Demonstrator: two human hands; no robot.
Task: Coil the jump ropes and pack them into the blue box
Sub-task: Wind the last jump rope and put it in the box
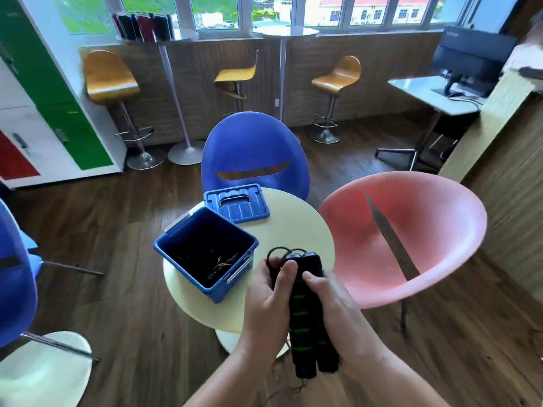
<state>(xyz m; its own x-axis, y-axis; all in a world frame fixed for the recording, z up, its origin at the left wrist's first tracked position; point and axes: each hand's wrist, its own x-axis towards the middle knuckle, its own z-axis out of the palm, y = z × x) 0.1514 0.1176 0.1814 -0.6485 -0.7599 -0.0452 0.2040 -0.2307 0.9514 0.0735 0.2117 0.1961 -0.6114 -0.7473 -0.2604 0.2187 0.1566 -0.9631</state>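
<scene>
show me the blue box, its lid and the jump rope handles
blue box (230,226): head view, far rim
lid (249,210): head view, ribbed top
jump rope handles (304,314): head view, green-striped foam grip

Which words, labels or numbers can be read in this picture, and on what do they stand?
None can be read.
Sign on the building outside: too blurred.
Faint mark on the monitor: too small.
No text shows on the blue box, lid or rope handles.
</scene>
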